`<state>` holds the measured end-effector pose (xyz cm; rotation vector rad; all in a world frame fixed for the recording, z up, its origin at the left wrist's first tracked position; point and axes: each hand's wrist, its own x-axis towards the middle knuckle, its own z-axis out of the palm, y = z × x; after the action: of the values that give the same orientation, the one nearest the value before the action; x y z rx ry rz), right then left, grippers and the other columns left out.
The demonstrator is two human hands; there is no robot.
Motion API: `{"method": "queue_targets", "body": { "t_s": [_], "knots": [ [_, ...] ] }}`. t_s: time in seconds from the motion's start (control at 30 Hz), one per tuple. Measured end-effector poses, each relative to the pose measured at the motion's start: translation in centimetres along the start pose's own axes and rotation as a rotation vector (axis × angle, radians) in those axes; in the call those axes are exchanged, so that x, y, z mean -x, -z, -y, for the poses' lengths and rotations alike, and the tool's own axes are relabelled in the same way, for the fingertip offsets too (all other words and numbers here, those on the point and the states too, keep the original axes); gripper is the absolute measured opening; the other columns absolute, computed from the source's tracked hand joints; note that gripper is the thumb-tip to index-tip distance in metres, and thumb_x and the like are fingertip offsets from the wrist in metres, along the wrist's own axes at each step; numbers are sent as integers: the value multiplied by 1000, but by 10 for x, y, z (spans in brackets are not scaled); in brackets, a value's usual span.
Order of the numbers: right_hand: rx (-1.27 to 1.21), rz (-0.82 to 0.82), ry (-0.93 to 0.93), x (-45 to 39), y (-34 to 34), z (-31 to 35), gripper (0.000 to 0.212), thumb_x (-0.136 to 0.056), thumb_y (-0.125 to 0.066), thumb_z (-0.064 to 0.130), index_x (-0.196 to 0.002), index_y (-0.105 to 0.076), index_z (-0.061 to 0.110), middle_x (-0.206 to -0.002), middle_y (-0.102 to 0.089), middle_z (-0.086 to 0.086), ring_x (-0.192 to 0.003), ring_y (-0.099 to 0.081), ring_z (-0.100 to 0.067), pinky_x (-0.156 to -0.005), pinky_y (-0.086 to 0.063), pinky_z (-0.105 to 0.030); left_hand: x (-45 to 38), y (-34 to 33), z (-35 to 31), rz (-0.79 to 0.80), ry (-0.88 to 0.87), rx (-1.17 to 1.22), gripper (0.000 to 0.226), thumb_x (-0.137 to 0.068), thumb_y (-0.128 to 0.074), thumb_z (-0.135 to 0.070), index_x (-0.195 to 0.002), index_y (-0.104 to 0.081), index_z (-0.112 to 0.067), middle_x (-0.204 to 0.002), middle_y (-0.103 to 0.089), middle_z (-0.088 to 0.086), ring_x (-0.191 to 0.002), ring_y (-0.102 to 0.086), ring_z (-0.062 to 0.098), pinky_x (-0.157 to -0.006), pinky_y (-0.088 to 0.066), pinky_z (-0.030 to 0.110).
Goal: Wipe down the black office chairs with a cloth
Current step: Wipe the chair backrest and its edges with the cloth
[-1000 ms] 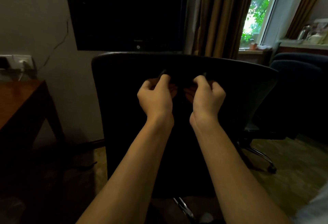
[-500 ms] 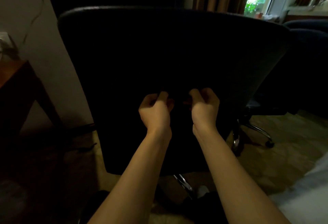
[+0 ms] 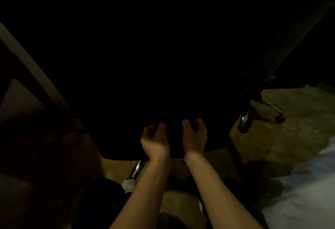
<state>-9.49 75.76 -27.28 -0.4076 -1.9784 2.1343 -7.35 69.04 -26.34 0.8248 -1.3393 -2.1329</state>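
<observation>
Fingers (image 3: 161,126) of the left hand (image 3: 155,141) are curled, thumb and forefinger tips close together; same on the right hand (image 3: 194,138). Both look like pinches, set side by side with a narrow gap between them. What they pinch: cannot tell. Anything dark held there vanishes against the black chair back (image 3: 145,65), so the cloth isn't visible as such. My guess is it's stretched between the two pinches, but that's inference from the pose, not something the frame shows.

Chair back sits directly past the fingertips and fills nearly everything above and to both sides of them. Its lower edge runs just below the knuckles, around wrist level. So the hands are working the bottom strip of the backrest.

Why two hands close together: likely to keep a cloth flat and taut against the panel so it drags evenly rather than bunching. Both palms face the surface, which fits pressing in.

Below the wrists: chrome base leg (image 3: 137,167) under the left wrist, floor (image 3: 299,129) beyond. Right of the right fingers, well apart, another chrome leg and caster (image 3: 272,111), seemingly a second chair's. Pale fabric (image 3: 299,192) at lower right.

Judgement: backrest pass is near its bottom end. Seat, arms and the other chair probably still to do.
</observation>
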Motion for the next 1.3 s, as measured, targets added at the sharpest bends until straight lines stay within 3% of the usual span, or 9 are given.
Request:
{"method": "queue_targets", "body": {
  "t_s": [0.13, 0.3, 0.43, 0.53, 0.67, 0.73, 0.9, 1.07, 1.3],
  "knots": [
    [10, -34, -76, -9, -2, -29, 16, -95, -59, 6, -110, -61, 1, -104, -66, -17, -99, -63, -34, -81, -51, -44, -10, 3, 20, -42, 85, -20, 25, -94, -57, 6, -77, -52, -12, -77, -57, 4, -63, -60, 6, -54, -49, 15],
    [7, -43, -161, -16, -3, -52, 7, -94, -60, 7, -98, -58, 13, -102, -66, -23, -99, -62, -41, -82, -49, -53, -13, 7, 36, -49, 158, -30, 23, -94, -55, 8, -81, -53, -12, -82, -57, 5, -80, -57, 20, -65, -49, 24],
    [-67, -38, -269, -18, 4, -59, 10, -96, -57, 4, -106, -58, 4, -103, -64, -21, -102, -61, -43, -87, -50, -55, -7, 11, 33, -6, 252, 15, 13, -97, -51, 4, -102, -56, -6, -87, -59, 3, -78, -58, 15, -56, -53, 17],
    [-118, -42, -286, -20, 8, -48, 22, -95, -59, 6, -116, -60, 0, -110, -65, -23, -101, -64, -39, -87, -54, -58, -3, 6, 21, 18, 312, 66, 14, -98, -50, 3, -108, -57, -4, -84, -61, 5, -75, -60, 18, -60, -54, 26],
    [-172, -82, -227, -27, 17, -5, 24, -91, -61, 7, -114, -62, -3, -103, -67, -19, -92, -66, -34, -65, -56, -33, 9, -18, -6, 32, 357, 112, 16, -96, -54, 0, -84, -60, -8, -74, -61, 7, -65, -60, 18, -61, -50, 28],
    [-193, -75, -171, -31, 23, 22, 24, -89, -61, 7, -111, -63, -3, -96, -65, -15, -84, -64, -29, -57, -51, -27, 17, -32, -23, 51, 346, 141, 11, -95, -56, -1, -86, -61, -6, -73, -62, 9, -63, -60, 18, -61, -50, 28],
    [-201, -27, -80, -31, 25, 82, 18, -83, -67, 14, -97, -68, 3, -91, -70, -14, -82, -69, -29, -67, -56, -39, 32, -55, -69, 58, 237, 258, 19, -93, -57, 2, -78, -57, -9, -68, -59, 10, -57, -58, 17, -52, -49, 27],
    [-167, -34, -72, -24, 12, 113, 10, -86, -67, 15, -91, -67, 7, -88, -72, -13, -78, -70, -26, -61, -54, -31, 39, -52, -98, 82, 135, 304, 24, -95, -55, 3, -75, -55, -11, -67, -60, 6, -49, -62, 9, -46, -51, 18],
    [-159, 20, -8, 5, 0, 127, 15, -91, -63, 15, -102, -67, 7, -93, -73, -11, -85, -71, -26, -75, -61, -45, 40, -38, -119, 68, 57, 291, 19, -96, -58, 0, -79, -58, -10, -77, -64, 6, -69, -62, 16, -53, -55, 19]
  ]
}}
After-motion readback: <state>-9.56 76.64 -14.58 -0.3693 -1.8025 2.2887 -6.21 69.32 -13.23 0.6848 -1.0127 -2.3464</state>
